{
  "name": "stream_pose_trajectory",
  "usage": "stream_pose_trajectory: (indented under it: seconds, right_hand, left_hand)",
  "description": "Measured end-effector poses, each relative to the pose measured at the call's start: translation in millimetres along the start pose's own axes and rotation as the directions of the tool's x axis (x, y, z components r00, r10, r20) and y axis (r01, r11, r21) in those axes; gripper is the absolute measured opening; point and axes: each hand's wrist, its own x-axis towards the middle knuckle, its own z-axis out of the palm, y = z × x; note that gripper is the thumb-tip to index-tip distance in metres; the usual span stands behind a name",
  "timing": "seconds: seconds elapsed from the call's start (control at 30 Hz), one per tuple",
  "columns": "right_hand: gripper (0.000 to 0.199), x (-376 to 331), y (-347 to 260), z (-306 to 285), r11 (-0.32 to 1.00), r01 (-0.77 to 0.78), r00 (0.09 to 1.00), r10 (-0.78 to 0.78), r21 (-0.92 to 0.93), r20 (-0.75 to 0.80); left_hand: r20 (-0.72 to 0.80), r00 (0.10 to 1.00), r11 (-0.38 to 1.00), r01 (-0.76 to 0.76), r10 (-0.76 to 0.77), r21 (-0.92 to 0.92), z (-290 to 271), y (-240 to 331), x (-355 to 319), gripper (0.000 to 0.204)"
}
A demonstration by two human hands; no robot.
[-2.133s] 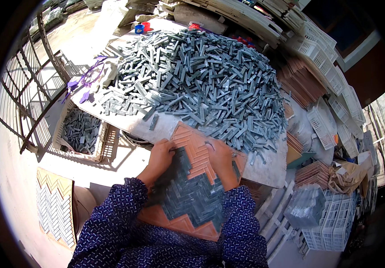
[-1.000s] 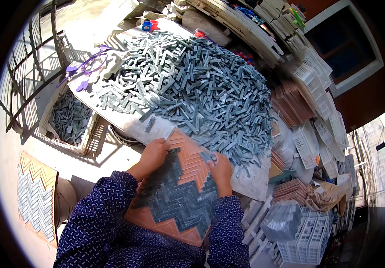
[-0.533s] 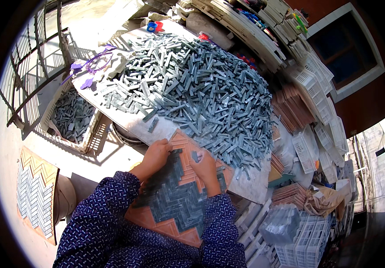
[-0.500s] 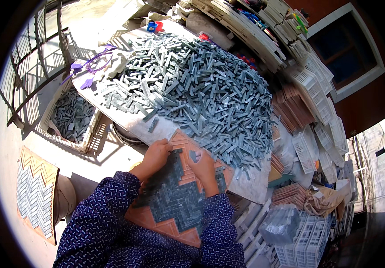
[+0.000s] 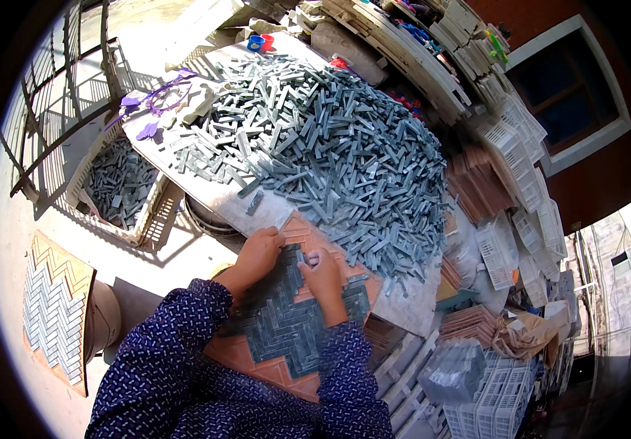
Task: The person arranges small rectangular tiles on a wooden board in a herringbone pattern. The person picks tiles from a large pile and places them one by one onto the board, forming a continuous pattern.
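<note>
Fingers of both hands bend down onto the orange tray [image 5: 333,252] of grey tiles [image 5: 286,322] at the counter [image 5: 220,201] edge; left hand [image 5: 258,256] flat; right hand [image 5: 322,272] pinching something, its grip hard to make out.

Harsh sunlight, hard shadows, fisheye warping

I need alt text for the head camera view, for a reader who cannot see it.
Two hands, the left hand and the right hand, press small grey tile strips into an orange herringbone mould tray that is partly filled. Behind it, a big heap of loose grey strips covers the table; a white crate at left holds more.
</note>
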Motion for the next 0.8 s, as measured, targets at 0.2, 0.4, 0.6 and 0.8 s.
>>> stream_pose_trajectory:
  seconds: [0.2,0.4,0.6,0.8]
  right_hand:
    - [0.026,3,15,3,0.974,-0.041,0.999,0.045,0.222,-0.013]
    - [0.028,9,-2,-10,0.995,-0.063,0.994,0.069,0.076,-0.083]
    - [0.026,7,-3,-12,1.000,0.019,0.999,-0.020,-0.021,-0.025]
    - [0.020,-8,-14,-16,0.997,0.019,0.999,-0.016,0.076,-0.041]
  left_hand:
    - [-0.007,1.000,1.000,0.004,-0.004,-0.016,-1,0,-1,0.006]
    - [-0.009,1.000,1.000,0.002,-0.002,-0.018,1,-1,0,0.006]
    - [-0.009,1.000,0.999,-0.006,0.006,-0.047,1,-2,0,0.005]
    - [-0.036,0.999,0.999,0.011,-0.012,-0.040,0,-1,-1,0.005]
